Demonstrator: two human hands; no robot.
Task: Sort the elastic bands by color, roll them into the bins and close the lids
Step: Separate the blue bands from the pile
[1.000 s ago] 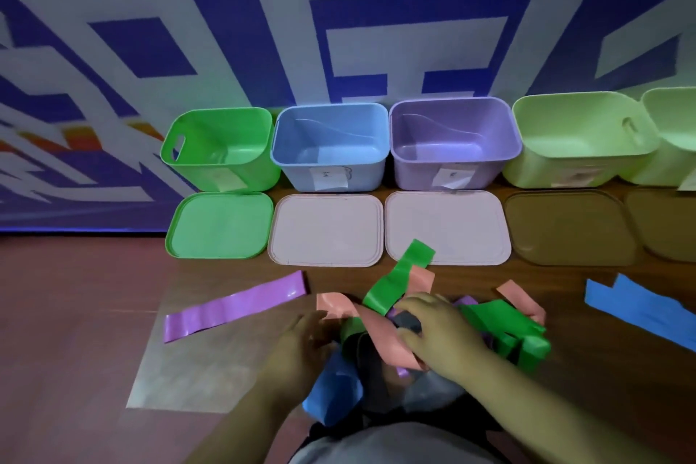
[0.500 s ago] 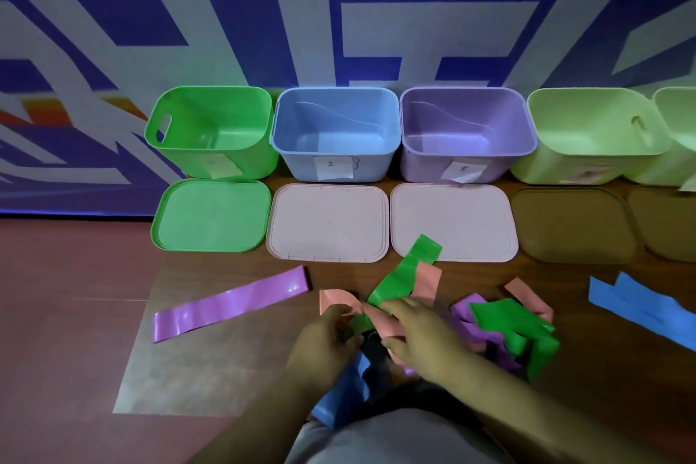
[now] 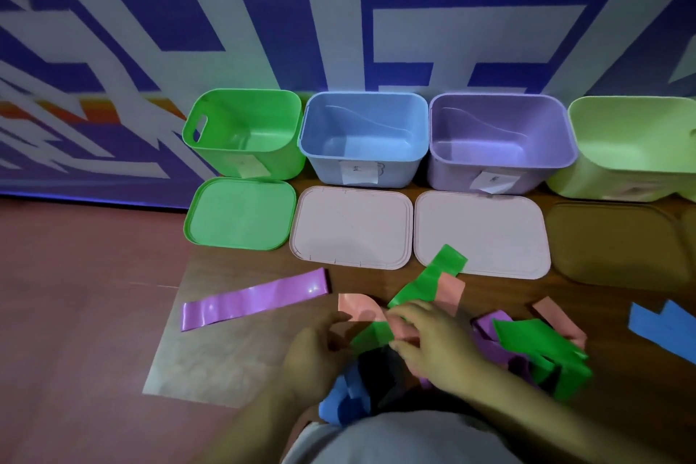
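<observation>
Both hands, left (image 3: pixel 314 350) and right (image 3: pixel 433 341), pinch a pink band (image 3: pixel 363 307) in the tangled pile before open bins

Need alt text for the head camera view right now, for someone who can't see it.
Both hands, left hand and right hand, work in a tangled pile of elastic bands on a wooden table. One purple band lies flat, apart. Behind, open green bin, blue bin and purple bin, lids off.

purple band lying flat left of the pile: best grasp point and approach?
Pinch the purple band at its near-left end, coming from the left with the left hand. It lies flat, alone and straight; that end is free of the pile, so an edge can be peeled up for rolling.
</observation>
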